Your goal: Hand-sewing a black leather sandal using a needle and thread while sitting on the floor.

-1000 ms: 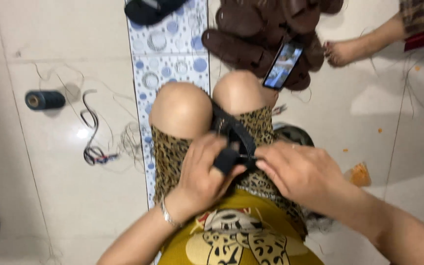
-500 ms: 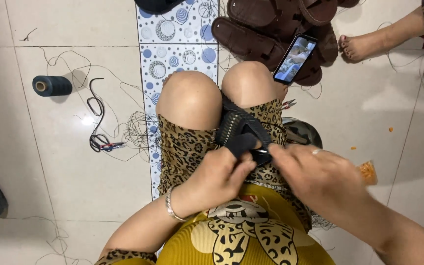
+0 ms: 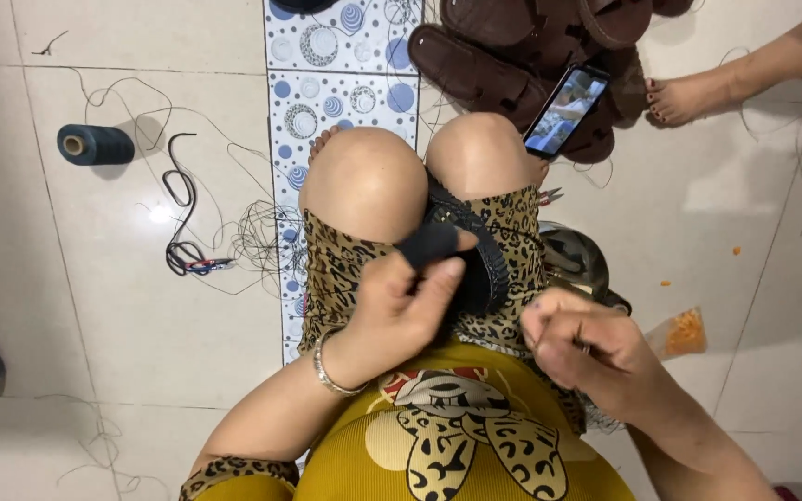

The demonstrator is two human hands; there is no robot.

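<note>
Head view: the person sits on a tiled floor with knees drawn up, and a black strap [image 3: 475, 250] lies in the lap between the thighs. The left hand [image 3: 401, 311] pinches the strap's near, cloth-wrapped end between thumb and fingers, pressed tight on it. The right hand [image 3: 587, 348] is closed into a loose fist just right of the strap, pinching something thin; whether that is a needle or thread cannot be told.

To do this stitching well, I judge the left hand should keep the strap end steady and taut while the right pulls straight away, so that the stitch seats evenly.

The strap's long axis runs from the left hand up and to the right, curving toward the far knee, with its braided edge facing right.

To the far left a thread spool [image 3: 95, 145] lies on its side, with loose thread and a black cord [image 3: 181, 223] near it. Brown sandals [image 3: 531, 46] are stacked at the far side, a phone [image 3: 566, 109] leaning on them. Another person's foot [image 3: 684, 97] shows at far right.
</note>
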